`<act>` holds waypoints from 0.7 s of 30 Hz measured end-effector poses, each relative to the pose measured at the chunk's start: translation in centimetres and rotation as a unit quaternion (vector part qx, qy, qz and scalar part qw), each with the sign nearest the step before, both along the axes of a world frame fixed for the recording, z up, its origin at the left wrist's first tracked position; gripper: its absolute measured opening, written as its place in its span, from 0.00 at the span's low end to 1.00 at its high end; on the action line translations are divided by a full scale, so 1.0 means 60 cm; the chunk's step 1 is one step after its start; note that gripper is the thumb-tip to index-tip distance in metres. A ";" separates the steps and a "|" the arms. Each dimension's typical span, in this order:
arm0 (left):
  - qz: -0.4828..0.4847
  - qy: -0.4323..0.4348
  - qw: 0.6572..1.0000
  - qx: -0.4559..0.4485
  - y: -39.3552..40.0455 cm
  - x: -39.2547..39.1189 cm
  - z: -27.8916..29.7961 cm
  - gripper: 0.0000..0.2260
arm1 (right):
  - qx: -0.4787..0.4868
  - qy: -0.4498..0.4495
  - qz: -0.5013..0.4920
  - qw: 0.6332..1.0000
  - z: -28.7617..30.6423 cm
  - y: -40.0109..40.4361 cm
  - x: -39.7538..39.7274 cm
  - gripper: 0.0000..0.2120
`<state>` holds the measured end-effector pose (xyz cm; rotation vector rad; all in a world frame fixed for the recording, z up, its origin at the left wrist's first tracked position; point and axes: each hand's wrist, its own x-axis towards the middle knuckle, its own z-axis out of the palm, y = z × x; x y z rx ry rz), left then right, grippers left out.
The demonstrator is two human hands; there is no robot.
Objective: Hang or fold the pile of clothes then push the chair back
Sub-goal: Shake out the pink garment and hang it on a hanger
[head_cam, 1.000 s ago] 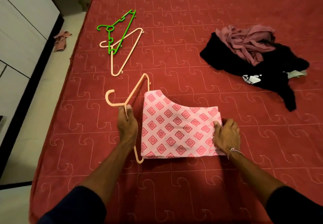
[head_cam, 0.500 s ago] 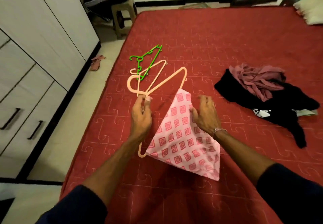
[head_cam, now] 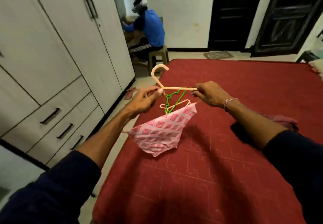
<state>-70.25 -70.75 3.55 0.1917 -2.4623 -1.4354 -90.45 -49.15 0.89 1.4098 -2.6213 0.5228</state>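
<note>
Both hands hold one peach hanger [head_cam: 174,88] up above the red bed [head_cam: 227,154]: the left hand [head_cam: 145,99] pinches it at the neck below the hook, the right hand [head_cam: 209,95] grips the far shoulder end. A pink patterned cloth [head_cam: 162,131] hangs folded over its lower bar (hanging step, I judge). Next it likely needs carrying to the wardrobe [head_cam: 52,49].

Smooth peach plastic hanger [head_cam: 174,88], soft printed pink cloth [head_cam: 162,133], matt quilted red bedspread [head_cam: 227,154].
</note>
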 end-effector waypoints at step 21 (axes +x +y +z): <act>0.366 0.125 0.862 -0.328 -0.290 0.466 0.392 0.18 | -0.205 -0.126 0.310 0.920 0.378 -0.343 0.403 0.16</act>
